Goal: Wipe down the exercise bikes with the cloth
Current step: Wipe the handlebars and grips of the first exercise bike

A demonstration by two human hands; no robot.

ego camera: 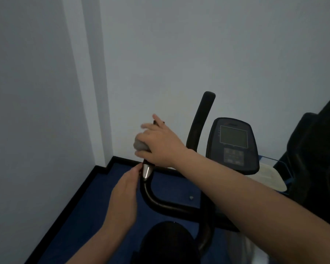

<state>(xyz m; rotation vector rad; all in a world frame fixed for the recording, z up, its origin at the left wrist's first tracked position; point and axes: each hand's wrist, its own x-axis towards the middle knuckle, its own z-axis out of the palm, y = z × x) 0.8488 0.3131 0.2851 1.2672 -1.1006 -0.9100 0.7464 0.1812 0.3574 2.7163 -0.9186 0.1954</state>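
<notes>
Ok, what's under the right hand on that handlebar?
A grey cloth bunched under the right hand, against the left handlebar grip. The hand covers most of the cloth and the grip's upper part; only the silver sensor below shows.

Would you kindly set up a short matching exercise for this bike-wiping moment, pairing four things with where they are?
Things:
1. cloth
2. left hand
3. console
4. saddle

Places:
A. at the bottom edge, nearest the camera
B. to the right of the upright handlebar grip
C. bunched under the right hand on the left handlebar grip
D. at the metal sensor plate, below the right hand

Pairs: 1-C, 2-D, 3-B, 4-A
</notes>
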